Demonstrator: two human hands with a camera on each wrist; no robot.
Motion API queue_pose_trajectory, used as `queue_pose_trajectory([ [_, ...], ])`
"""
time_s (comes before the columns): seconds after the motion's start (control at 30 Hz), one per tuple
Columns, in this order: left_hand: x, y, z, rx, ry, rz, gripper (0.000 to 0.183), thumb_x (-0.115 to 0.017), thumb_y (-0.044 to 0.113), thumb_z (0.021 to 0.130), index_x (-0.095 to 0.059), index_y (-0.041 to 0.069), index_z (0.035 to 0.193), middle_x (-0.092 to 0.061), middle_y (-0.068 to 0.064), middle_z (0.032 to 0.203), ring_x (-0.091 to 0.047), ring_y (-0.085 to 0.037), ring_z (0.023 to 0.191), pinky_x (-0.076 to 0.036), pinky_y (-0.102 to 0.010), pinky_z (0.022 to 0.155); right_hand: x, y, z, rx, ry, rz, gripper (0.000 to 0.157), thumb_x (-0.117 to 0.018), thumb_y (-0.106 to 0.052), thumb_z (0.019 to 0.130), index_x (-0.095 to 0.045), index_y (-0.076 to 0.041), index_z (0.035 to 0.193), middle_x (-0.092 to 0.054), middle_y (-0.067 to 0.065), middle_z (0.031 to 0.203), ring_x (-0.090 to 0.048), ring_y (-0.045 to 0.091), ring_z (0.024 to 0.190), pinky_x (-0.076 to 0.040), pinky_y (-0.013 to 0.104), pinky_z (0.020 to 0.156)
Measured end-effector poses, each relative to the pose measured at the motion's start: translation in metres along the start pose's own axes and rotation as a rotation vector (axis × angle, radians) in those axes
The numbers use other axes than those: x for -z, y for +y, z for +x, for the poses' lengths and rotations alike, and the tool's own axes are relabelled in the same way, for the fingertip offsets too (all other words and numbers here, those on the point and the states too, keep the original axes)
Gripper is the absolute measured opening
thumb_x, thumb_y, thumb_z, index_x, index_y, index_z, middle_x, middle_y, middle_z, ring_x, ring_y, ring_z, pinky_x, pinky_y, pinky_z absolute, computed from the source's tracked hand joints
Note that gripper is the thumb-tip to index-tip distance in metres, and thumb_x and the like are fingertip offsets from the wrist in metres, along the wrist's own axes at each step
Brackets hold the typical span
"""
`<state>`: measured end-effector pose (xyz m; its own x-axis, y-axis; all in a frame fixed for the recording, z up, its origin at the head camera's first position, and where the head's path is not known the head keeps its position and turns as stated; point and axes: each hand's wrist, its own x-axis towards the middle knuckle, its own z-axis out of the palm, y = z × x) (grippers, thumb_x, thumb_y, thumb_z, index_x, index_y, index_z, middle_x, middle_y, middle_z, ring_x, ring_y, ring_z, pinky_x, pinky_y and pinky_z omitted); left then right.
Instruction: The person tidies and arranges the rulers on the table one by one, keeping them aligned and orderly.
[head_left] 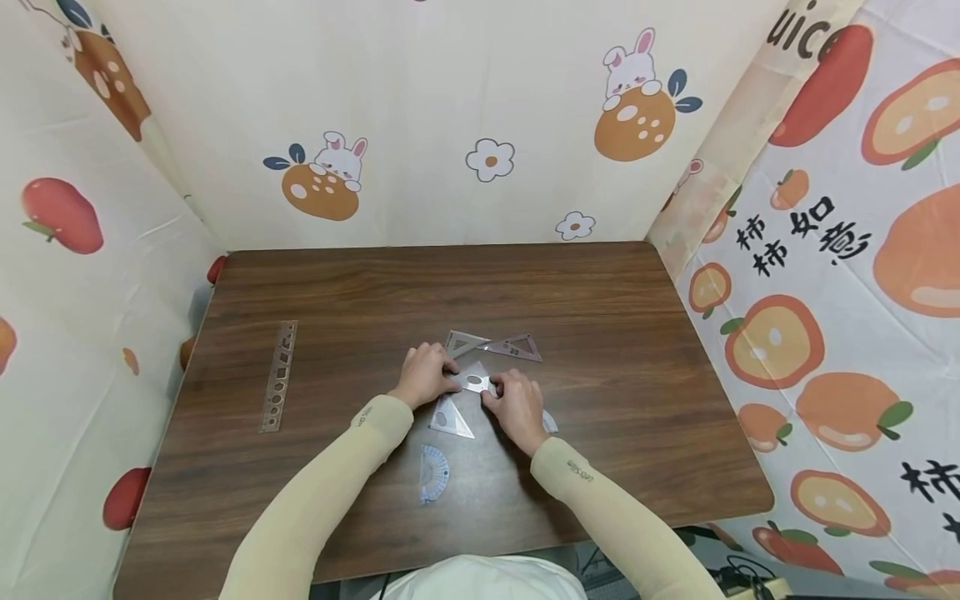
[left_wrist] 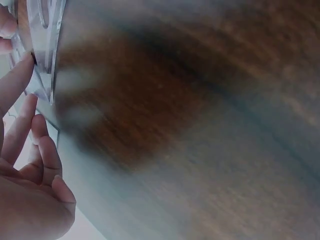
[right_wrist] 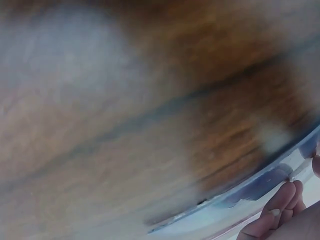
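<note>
Near the middle of the table, both hands are at a clear plastic set square [head_left: 474,377] with a round cut-out. My left hand [head_left: 425,377] pinches its left side between thumb and fingers. Its right side is held by my right hand [head_left: 517,408], whose fingers hide part of it. Clear plastic [left_wrist: 46,45] shows at the fingertips in the left wrist view. Just below the left hand lies another clear set square [head_left: 452,418]. A curved clear piece [head_left: 550,422] peeks out beside the right hand.
Two more set squares, one at left [head_left: 462,342] and one at right [head_left: 516,347], overlap beyond the hands. A clear protractor [head_left: 434,475] lies nearer the front edge. To the left is a clear ruler [head_left: 279,377]. Printed cloth walls [head_left: 420,192] border the wooden table [head_left: 615,333].
</note>
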<state>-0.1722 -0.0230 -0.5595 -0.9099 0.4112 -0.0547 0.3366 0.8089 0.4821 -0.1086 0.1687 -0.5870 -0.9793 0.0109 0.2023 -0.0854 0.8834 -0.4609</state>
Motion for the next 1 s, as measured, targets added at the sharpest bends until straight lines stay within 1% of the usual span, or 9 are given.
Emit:
queue_pose_trajectory([
  [0.17,0.000,-0.001,-0.002,0.019,0.010,-0.030,0.029,-0.093,0.031,0.072,-0.083,0.016,0.096,-0.072,-0.006,0.099,-0.059,-0.027,0.094,-0.038,-0.044,0.084,-0.002,0.004,0.005,0.052,0.033,-0.025,0.025,-0.086,-0.025,0.078,-0.080,-0.012,0.098,-0.065,0.001,0.078,-0.061,0.021,0.076,-0.042,0.037,0.074],
  [0.27,0.000,-0.003,-0.001,0.024,0.033,-0.044,0.029,-0.093,0.033,0.073,-0.083,0.017,0.095,-0.072,-0.005,0.099,-0.059,-0.026,0.093,-0.037,-0.043,0.083,0.000,0.006,0.009,0.102,0.065,-0.037,0.026,-0.086,-0.026,0.077,-0.080,-0.012,0.097,-0.065,0.000,0.078,-0.060,0.021,0.076,-0.041,0.037,0.073],
  [0.37,0.005,-0.005,0.000,0.027,0.051,-0.060,0.030,-0.093,0.034,0.073,-0.083,0.016,0.095,-0.072,-0.003,0.099,-0.058,-0.024,0.091,-0.036,-0.041,0.082,0.004,0.005,0.014,0.135,0.082,-0.024,0.027,-0.087,-0.026,0.076,-0.080,-0.012,0.097,-0.067,0.001,0.079,-0.061,0.022,0.077,-0.041,0.038,0.073],
  [0.5,0.015,-0.006,0.001,0.024,0.078,-0.064,0.031,-0.093,0.034,0.073,-0.083,0.016,0.097,-0.073,-0.003,0.099,-0.059,-0.023,0.091,-0.036,-0.039,0.082,0.008,0.001,0.021,0.155,0.082,-0.003,0.028,-0.087,-0.026,0.076,-0.079,-0.011,0.099,-0.065,0.001,0.078,-0.059,0.022,0.078,-0.041,0.039,0.076],
  [0.6,0.023,-0.010,-0.002,0.028,0.103,-0.061,0.032,-0.092,0.034,0.074,-0.083,0.016,0.098,-0.076,-0.003,0.101,-0.061,-0.024,0.093,-0.037,-0.041,0.084,0.009,-0.007,0.027,0.180,0.078,0.001,0.028,-0.087,-0.026,0.077,-0.079,-0.013,0.100,-0.062,0.000,0.076,-0.057,0.020,0.077,-0.040,0.039,0.076],
  [0.77,0.035,-0.022,-0.007,0.039,0.143,-0.064,0.031,-0.092,0.035,0.075,-0.083,0.015,0.098,-0.079,-0.002,0.100,-0.065,-0.025,0.094,-0.037,-0.042,0.086,0.010,-0.023,0.037,0.206,0.050,0.002,0.027,-0.086,-0.029,0.079,-0.078,-0.015,0.101,-0.062,-0.001,0.079,-0.057,0.019,0.079,-0.040,0.038,0.077],
  [1.0,0.057,-0.035,-0.021,0.052,0.194,-0.059,0.030,-0.091,0.035,0.076,-0.083,0.015,0.098,-0.080,-0.003,0.098,-0.064,-0.024,0.092,-0.036,-0.043,0.086,0.008,-0.048,0.048,0.247,0.042,0.007,0.028,-0.085,-0.029,0.081,-0.079,-0.013,0.103,-0.066,0.001,0.082,-0.058,0.019,0.079,-0.040,0.037,0.077],
])
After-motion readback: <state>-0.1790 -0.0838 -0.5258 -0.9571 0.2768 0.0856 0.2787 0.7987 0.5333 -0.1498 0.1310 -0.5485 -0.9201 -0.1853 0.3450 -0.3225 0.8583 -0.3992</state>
